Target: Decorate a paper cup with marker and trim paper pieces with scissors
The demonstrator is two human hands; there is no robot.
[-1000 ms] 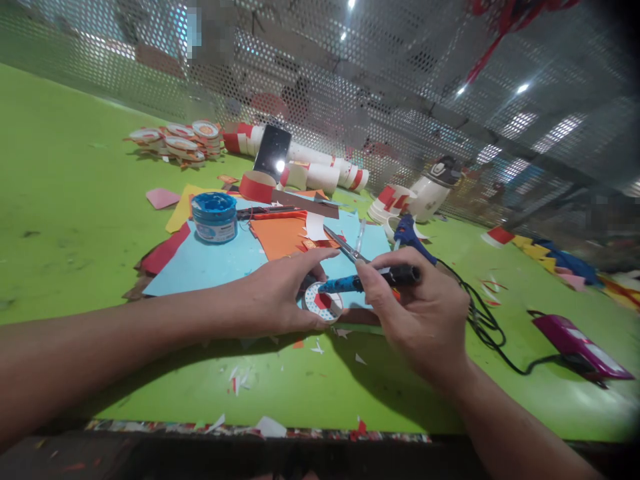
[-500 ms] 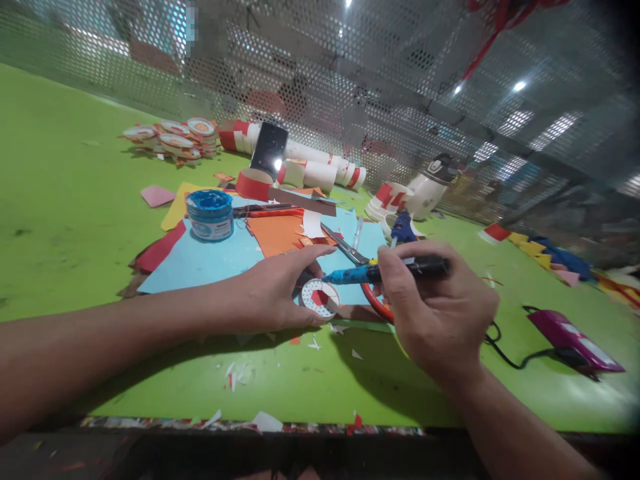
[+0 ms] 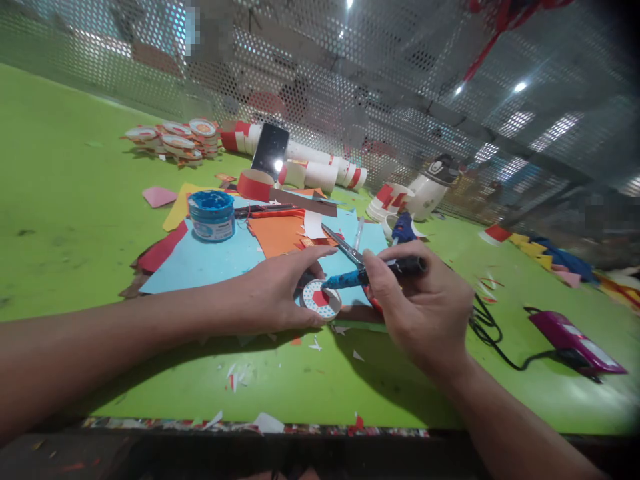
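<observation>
Between the thumb and fingers of my left hand (image 3: 280,290) is a small round paper disc (image 3: 327,311), white with blue dots and a red hexagon in its middle. My right hand (image 3: 425,300) grips a marker (image 3: 345,279), blue toward the tip and black at the rear. Its tip meets the upper part of the disc's face. Scissors (image 3: 345,245) lie partly hidden behind my right hand. Under and behind both hands spread light blue paper sheets (image 3: 220,263) and an orange piece (image 3: 275,235). An open jar of blue paint (image 3: 213,223) stands on the sheets.
Stacked round paper pieces (image 3: 177,141), a phone (image 3: 270,148) and white-and-red paper cups (image 3: 320,175) stand toward the back. At right are a glue gun (image 3: 403,229), a white jug (image 3: 431,190) and a purple corded device (image 3: 575,341). Scraps dot the green table (image 3: 165,393).
My right hand has shifted left and slightly down, bringing the marker's tip further in over the disc. More black cord shows beside my right wrist. My left hand stays nearly in place.
</observation>
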